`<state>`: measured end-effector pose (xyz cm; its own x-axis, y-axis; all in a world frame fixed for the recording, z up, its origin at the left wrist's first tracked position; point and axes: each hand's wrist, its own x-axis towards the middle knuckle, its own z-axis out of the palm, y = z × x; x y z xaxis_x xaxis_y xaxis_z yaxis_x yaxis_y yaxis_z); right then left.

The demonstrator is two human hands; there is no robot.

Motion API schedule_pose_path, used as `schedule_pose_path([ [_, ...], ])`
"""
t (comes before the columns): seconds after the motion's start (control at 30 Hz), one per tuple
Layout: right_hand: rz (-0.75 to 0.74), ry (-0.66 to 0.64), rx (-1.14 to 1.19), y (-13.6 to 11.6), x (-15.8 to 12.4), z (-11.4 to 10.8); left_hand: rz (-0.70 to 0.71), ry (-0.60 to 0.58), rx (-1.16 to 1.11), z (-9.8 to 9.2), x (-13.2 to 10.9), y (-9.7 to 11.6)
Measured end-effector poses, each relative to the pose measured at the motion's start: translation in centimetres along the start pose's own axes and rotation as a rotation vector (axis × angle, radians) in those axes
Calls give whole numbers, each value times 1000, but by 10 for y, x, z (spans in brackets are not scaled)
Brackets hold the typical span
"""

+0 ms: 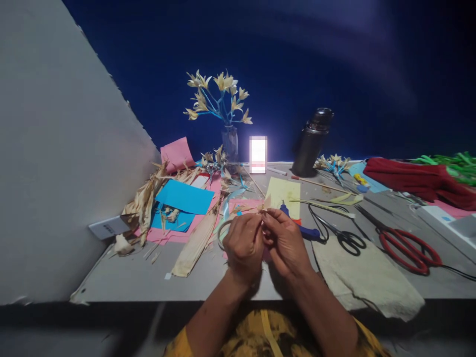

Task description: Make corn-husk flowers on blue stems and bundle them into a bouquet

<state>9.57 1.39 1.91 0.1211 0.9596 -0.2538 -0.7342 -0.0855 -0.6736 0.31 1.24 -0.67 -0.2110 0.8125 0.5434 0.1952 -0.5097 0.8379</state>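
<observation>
My left hand [243, 243] and my right hand [284, 238] meet above the front middle of the table, fingertips pinched together. Between them shows a small pale tan bit [262, 208], like dried husk; most of it is hidden by the fingers. Just behind my right hand lies a blue glue gun [309, 233] beside a yellow paper sheet [284, 191]. Left of my left hand are a roll of tape [222, 233], partly covered, and a long dried husk strip [193, 245]. Pink paper [245, 204] lies under and behind the hands.
Black-handled scissors [351, 242] and red-handled scissors [412, 250] lie right, near a folded cloth [368, 275]. At the back stand a glass vase [230, 144] of husk flowers [223, 84], a bright screen [258, 154] and a flask [312, 144]. Blue paper [186, 196] and husks [139, 206] lie left.
</observation>
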Motion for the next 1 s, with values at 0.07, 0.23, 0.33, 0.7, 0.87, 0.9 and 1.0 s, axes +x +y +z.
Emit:
schedule_pose_path([
  [0.07, -16, 23, -2, -2, 2, -1, 27, -28, 23, 0, 0, 1],
  [0.23, -87, 28, -17, -7, 3, -4, 23, -91, 19, -2, 5, 15],
  [0.33, -102, -4, -44, -10, -1, -4, -240, -105, -142, -6, 10, 24],
  [0.7, -129, -71, -151, -8, -7, -3, -743, 4, -668, -10, 16, 29],
  [0.87, -75, -104, -134, -7, -7, -2, -826, -83, -740, -10, 19, 28],
  [0.9, -65, -128, -140, -6, -7, -3, -868, -116, -774, -10, 19, 28],
  [1.0, -50, -167, -160, -6, -8, -4, -945, -157, -842, -11, 19, 28],
])
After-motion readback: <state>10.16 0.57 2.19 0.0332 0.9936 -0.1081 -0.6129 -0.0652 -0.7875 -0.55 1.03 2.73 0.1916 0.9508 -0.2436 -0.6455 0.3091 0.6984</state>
